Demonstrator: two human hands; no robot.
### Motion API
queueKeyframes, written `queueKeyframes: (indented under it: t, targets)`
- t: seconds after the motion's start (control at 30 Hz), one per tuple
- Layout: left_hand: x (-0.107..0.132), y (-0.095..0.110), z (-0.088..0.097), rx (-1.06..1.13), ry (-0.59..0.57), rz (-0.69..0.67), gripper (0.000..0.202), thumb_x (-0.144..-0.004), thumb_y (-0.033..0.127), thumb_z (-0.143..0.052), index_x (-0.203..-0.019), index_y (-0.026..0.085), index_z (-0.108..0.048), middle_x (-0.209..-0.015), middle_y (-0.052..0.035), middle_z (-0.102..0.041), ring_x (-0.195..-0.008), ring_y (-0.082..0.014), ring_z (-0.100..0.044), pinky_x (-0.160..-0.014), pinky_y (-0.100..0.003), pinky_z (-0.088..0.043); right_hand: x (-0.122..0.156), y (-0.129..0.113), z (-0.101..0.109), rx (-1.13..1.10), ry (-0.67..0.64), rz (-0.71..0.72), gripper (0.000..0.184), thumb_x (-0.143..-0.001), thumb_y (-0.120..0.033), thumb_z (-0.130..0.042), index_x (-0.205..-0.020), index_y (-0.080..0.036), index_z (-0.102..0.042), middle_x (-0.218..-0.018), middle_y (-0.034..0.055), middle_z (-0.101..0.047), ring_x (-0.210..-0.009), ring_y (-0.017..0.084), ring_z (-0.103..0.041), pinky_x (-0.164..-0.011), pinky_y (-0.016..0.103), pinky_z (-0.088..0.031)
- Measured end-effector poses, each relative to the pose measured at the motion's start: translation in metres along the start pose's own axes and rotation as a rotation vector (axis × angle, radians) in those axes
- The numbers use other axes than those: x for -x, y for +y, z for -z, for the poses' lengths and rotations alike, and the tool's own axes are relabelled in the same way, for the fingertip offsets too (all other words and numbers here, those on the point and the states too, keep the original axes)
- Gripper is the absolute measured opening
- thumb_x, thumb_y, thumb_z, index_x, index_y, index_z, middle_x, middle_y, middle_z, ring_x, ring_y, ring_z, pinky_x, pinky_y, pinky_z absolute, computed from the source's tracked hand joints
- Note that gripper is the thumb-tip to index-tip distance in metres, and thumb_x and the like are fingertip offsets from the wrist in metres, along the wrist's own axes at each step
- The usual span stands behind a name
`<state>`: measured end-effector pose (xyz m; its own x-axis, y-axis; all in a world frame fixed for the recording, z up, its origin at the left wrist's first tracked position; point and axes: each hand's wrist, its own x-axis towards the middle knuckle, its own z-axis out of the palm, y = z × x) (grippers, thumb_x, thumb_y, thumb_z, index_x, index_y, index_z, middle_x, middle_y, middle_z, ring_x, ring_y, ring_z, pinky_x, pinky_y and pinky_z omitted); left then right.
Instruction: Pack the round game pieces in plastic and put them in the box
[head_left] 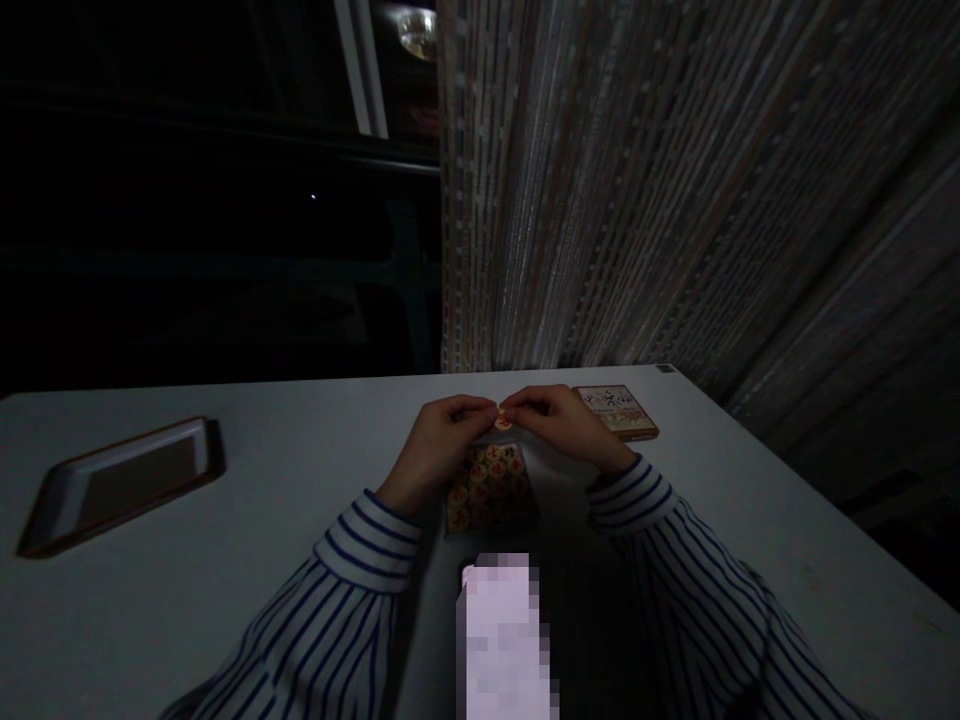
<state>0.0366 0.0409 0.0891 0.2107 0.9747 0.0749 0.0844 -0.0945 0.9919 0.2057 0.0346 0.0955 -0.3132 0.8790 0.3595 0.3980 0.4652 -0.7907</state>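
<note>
Between the fingertips of both hands is a round, pale Chinese chess piece [503, 420] with a red character on it. My left hand [442, 440] pinches its left side, and my right hand [562, 422] pinches its right side. Just below the fingers lies a shallow box of Chinese chess pieces [491, 488], packed in rows, most with red characters and at least one with a dark one. My left wrist and hand cover part of the box's left edge.
Behind my right hand lies a flat printed box [616, 412]. A brown-rimmed tray [124, 485] rests at the left of the white table [315, 560]. Nearest me is a bright, pixelated phone-like shape [506, 640]. A bead curtain [540, 200] hangs beyond the table's far edge.
</note>
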Motion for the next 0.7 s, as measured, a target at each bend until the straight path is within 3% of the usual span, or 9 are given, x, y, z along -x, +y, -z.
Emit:
queueKeyframes:
  t: [0.37, 0.7]
  targets:
    - [0.0011, 0.0004, -0.0003, 0.049, -0.016, 0.032, 0.025, -0.064, 0.029, -0.067, -0.083, 0.013, -0.064, -0.076, -0.0043, -0.068, -0.07, -0.0151, -0.062, -0.066, -0.026, -0.047, -0.0008, 0.0031, 0.001, 0.015, -0.021, -0.017, 0.022, -0.079, -0.021, -0.051, -0.09, -0.014, -0.068, -0.089, 0.0054, -0.068, -0.085, 0.015, -0.061, -0.077, 0.028, -0.046]
    - [0.0005, -0.0007, -0.0002, 0.052, 0.0, 0.015, 0.026, -0.064, 0.028, -0.067, -0.085, 0.012, -0.064, -0.073, -0.0035, -0.068, -0.071, -0.0156, -0.063, -0.068, -0.027, -0.048, 0.0001, -0.0038, 0.0009, -0.05, 0.0, -0.117, 0.019, -0.073, -0.02, -0.056, -0.088, -0.011, -0.065, -0.081, 0.0049, -0.067, -0.076, 0.014, -0.06, -0.069, 0.026, -0.046]
